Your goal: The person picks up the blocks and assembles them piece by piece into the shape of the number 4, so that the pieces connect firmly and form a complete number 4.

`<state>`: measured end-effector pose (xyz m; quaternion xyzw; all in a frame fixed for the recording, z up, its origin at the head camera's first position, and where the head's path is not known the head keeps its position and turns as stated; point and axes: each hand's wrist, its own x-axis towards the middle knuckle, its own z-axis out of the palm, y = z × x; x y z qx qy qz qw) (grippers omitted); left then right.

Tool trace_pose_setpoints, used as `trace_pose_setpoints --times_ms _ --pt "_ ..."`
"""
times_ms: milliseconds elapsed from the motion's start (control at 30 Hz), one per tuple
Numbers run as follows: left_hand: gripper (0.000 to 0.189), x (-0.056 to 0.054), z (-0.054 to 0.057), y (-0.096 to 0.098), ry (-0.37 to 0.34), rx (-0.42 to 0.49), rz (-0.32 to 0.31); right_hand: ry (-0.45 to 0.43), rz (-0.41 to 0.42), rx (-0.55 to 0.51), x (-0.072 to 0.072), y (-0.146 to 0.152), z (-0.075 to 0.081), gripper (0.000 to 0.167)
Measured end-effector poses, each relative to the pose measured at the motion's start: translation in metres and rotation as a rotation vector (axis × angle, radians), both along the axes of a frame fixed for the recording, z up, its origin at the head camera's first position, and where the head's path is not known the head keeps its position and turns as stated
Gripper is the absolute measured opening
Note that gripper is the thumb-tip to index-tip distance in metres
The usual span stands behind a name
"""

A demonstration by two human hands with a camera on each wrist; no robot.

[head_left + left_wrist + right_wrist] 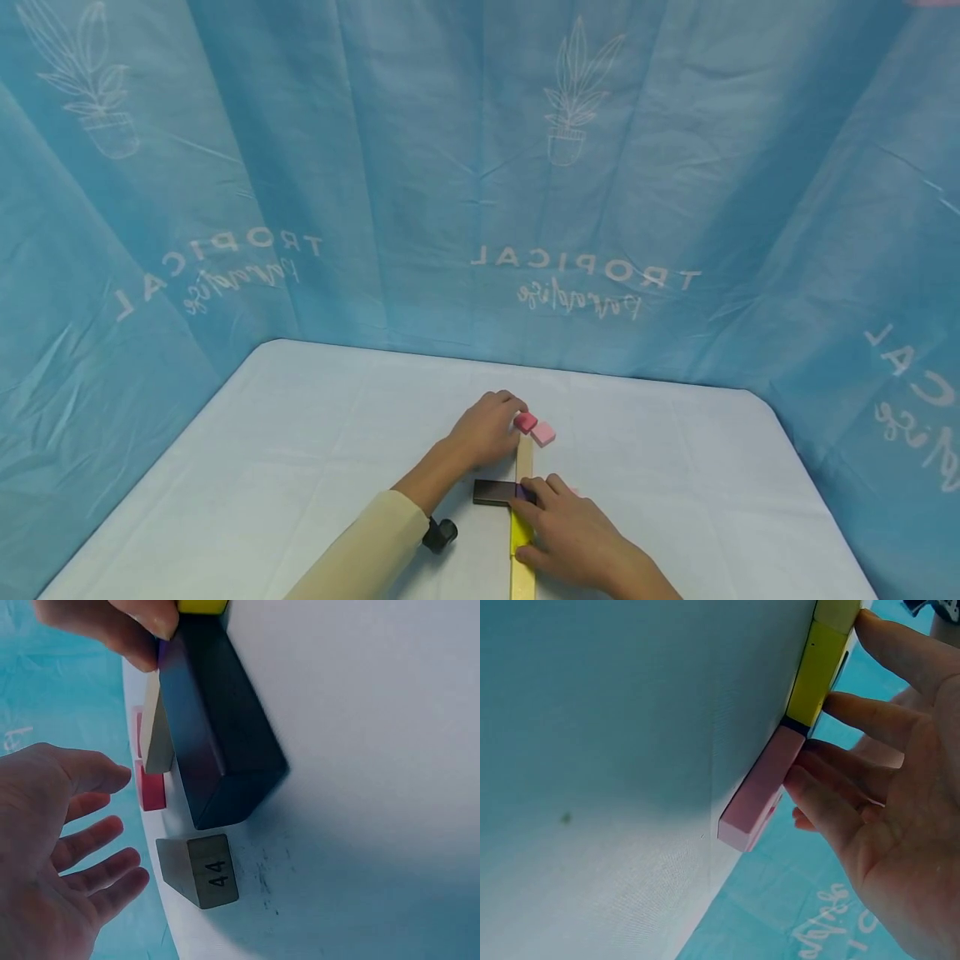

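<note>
Yellow block (521,532), one: lying near the middle of the table's (225,500) near half, in a straight row. Clock positions read from this block in the head view, 12 being the far side.

Pale wooden block (522,579), one: at 6 o'clock, end to end with the yellow.
Purple block (525,493), one: at 12 o'clock, partly covered by fingers.
Black block (493,492), one: at 11 o'clock, lying crosswise beside the purple.
Pink block (761,787), one: at 2 o'clock, mostly hidden by the right hand; end against the purple in the right wrist view.
Second pale strip (525,456), one: at 12 o'clock, beyond the purple.
Red block (527,422) and light pink block (543,433): side by side past the strip's far end.
Grey block (214,874), marked "44": at 6 o'clock from the black block in the left wrist view.

Right hand (573,533): at 3 o'clock, fingers extended, tips against the row.
Left hand (487,429): toward 11 o'clock, near the red block; fingers loose, holding nothing.
Sleeve (367,542), pale; dark wrist device (439,534) at 9 o'clock.
Curtain (420,167), blue, reversed lettering, behind.
</note>
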<state>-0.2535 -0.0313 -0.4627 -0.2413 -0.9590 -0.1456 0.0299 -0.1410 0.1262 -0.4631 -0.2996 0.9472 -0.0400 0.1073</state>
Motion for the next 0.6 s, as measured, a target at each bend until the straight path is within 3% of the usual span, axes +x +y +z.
trace_pose_setpoints --times_ms 367,600 --pt "0.033 -0.009 -0.003 0.007 -0.027 -0.048 -0.019 -0.036 -0.016 0.009 -0.001 -0.002 0.002 0.058" --pt "0.033 -0.017 -0.006 0.012 -0.066 -0.050 0.021 -0.027 -0.008 0.005 0.000 0.000 0.001 0.057"
